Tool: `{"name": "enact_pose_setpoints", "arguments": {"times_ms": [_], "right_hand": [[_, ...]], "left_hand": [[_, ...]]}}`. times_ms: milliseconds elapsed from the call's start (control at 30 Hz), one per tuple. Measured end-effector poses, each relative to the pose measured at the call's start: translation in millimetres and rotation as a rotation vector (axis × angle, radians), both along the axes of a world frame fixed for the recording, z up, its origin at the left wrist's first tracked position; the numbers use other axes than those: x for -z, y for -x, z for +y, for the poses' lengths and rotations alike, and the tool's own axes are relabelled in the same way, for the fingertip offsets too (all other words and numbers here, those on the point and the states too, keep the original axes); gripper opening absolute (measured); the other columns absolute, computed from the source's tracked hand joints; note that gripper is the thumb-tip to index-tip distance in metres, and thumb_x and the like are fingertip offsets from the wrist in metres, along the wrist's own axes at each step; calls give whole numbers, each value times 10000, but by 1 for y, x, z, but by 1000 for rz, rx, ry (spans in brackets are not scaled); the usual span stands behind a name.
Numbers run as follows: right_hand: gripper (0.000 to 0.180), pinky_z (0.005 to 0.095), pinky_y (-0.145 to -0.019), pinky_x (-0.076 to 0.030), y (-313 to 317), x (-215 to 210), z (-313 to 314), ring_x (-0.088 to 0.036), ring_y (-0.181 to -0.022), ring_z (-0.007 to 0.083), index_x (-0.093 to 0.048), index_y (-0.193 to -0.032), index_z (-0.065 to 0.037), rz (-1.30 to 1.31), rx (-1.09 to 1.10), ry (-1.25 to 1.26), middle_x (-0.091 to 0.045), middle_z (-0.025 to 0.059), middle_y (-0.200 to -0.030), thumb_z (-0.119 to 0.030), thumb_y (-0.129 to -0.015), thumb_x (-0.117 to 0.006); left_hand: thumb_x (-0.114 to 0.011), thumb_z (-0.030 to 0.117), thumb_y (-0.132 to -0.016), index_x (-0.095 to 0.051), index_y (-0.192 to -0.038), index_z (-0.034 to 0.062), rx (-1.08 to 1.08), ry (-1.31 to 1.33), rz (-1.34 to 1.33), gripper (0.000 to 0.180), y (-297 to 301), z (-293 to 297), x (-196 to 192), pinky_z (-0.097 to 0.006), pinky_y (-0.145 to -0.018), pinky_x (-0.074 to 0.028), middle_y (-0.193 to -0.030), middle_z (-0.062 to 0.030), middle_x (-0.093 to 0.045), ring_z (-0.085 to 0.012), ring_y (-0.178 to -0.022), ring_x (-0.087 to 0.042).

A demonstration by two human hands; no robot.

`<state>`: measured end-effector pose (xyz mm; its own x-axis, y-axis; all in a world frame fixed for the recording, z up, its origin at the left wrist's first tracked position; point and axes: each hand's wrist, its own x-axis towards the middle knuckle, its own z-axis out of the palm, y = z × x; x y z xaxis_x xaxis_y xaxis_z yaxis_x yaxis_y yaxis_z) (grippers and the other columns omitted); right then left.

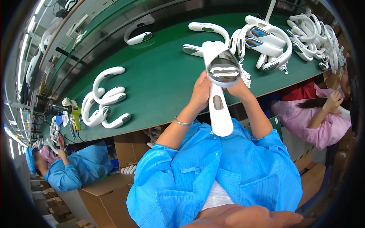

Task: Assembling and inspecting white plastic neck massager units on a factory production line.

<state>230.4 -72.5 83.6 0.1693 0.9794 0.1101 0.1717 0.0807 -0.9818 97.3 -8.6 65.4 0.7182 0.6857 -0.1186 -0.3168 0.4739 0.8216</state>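
The left hand (199,91) and right hand (239,89) grip a curved white plastic band with a mirror-silver end (216,91), 2 o'clock from centre, fingertips partly hidden; on the flat green table (163,76), loose white bands (110,99) lie at its 9 o'clock; heaped white bands (272,49) at 2 o'clock.

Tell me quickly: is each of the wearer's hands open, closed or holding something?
Left hand: closed, holding the white band.
Right hand: holding the same band, fingers mostly hidden behind it.
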Motion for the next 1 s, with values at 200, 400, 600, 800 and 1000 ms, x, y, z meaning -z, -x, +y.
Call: {"name": "enact_pose_setpoints", "arguments": {"times_ms": [200, 400, 600, 800, 1000], "right_hand": [[433, 261, -756, -476, -19, 32, -5, -578, -851, 160, -423, -1284, 39, -103, 108, -51, -616, 120, -983, 8, -866, -528], [655, 271, -813, -468, -7, -33, -29, -554, -933, 141, -277, -1448, -75, 125, -137, 3, -551, 108, -1099, 66, -846, -494], [649, 271, -808, -467, -2, -38, -35, -557, -915, 129, -307, -1435, -71, 154, -87, 47, -559, 109, -1083, 100, -830, -464], [607, 262, -791, -466, 4, -39, -37, -558, -913, 132, -339, -1410, -35, 185, -33, -56, -573, 102, -1054, 64, -826, -474], [660, 297, -849, -465, -10, -9, -29, -572, -993, 159, -440, -1331, 10, 131, -159, -78, -589, 94, -1136, -246, -783, -705]], "left_hand": [[-343, 175, -980, -344, -1325, 14, -3, -364, -13, 380, 3, -8, -5, -284, -672, -509, -1021, -116, -582, -151, -763, -608], [-444, 93, -935, -226, -1404, 8, -9, -774, 115, 524, 16, -25, -27, -314, -676, -496, -997, -147, -591, -188, -788, -617], [-438, 100, -936, -282, -1351, 9, 38, -796, 117, 452, 19, -24, -28, -313, -631, -498, -920, -142, -608, -195, -736, -625], [-460, 99, -924, -375, -1254, 13, -18, -829, 109, 351, 19, -27, -35, -308, -635, -504, -901, -127, -618, -193, -740, -633], [-589, 106, -854, -480, -1158, 22, -59, -818, 89, 334, 19, -25, -43, -303, -691, -505, -925, -117, -627, -195, -794, -641]]}}
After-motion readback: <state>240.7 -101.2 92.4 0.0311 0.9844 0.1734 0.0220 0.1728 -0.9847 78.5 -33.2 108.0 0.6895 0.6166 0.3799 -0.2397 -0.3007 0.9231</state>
